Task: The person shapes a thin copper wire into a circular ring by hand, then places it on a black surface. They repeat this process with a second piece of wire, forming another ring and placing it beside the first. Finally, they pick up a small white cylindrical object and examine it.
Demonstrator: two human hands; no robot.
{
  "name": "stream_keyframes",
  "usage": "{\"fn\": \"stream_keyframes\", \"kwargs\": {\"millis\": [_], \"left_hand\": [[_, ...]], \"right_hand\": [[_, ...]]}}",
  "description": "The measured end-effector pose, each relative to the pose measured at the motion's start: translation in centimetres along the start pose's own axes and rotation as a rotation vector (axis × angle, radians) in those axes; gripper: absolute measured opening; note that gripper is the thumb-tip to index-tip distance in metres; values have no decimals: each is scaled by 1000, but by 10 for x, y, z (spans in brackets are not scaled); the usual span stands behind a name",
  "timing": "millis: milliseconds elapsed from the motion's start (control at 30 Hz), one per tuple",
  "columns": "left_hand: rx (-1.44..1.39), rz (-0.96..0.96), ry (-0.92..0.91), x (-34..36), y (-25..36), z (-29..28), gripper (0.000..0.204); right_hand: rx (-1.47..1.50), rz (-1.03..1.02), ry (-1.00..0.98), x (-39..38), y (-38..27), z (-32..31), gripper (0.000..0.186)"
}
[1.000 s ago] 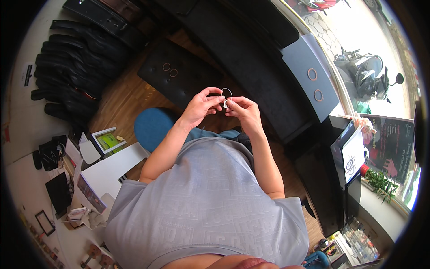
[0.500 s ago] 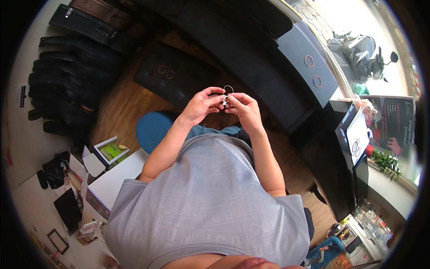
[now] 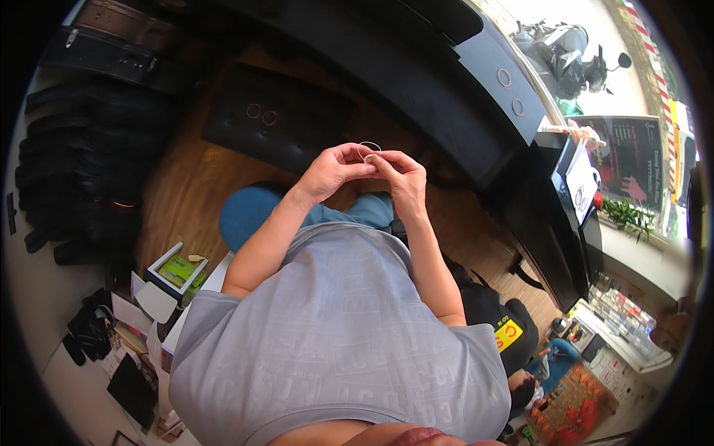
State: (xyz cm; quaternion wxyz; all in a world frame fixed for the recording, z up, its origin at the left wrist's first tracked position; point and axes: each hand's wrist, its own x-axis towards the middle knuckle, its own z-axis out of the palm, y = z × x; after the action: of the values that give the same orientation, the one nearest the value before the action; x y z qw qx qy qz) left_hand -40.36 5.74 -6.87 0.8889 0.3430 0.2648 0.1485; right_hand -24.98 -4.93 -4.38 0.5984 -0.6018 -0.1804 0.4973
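A thin white looped cord (image 3: 370, 143) is pinched between the fingertips of both hands, in front of my body. My left hand (image 3: 327, 172) holds it from the left, fingers bent and thumb pressed inward. My right hand (image 3: 405, 178) grips it from the right, its thumb and index finger almost meeting those of the left. One loop stands up above the fingertips, and a smaller white curve (image 3: 368, 157) shows between them. The fingers cover the rest, so the cord's exact kind cannot be made out.
Beyond my hands lies a black padded bench (image 3: 290, 100) with two thin ring shapes. A long black piano-like surface (image 3: 372, 56) curves across the back. On the left hang several black bags (image 3: 89, 149); a blue round stool (image 3: 245, 215) is beside my left arm. A black bag (image 3: 483, 312) is at right.
My hands have come closer together around the cord, and less of it shows. A small white end that hung between the fingers is now hidden. The whole view has shifted slightly.
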Motion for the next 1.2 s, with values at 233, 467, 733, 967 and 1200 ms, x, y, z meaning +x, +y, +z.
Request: {"fn": "stream_keyframes", "kwargs": {"millis": [233, 467, 733, 967, 1200], "left_hand": [[30, -146, -122, -22, 6, -22, 51], [570, -365, -426, -31, 5, -6, 57], [701, -14, -276, 2, 8, 69, 32], [606, -71, -271, 16, -23, 122, 31], [566, -60, -155, 30, -68, 175, 28]], "right_hand": [[-44, -108, 202, -26, 24, 31, 18], [109, -137, 411, -61, 11, 6, 18], [141, -152, 417, -101, 11, -34, 22], [229, -137, 421, -134, -13, -79, 25], [301, -86, 344, -161, 14, -165, 29]]}}
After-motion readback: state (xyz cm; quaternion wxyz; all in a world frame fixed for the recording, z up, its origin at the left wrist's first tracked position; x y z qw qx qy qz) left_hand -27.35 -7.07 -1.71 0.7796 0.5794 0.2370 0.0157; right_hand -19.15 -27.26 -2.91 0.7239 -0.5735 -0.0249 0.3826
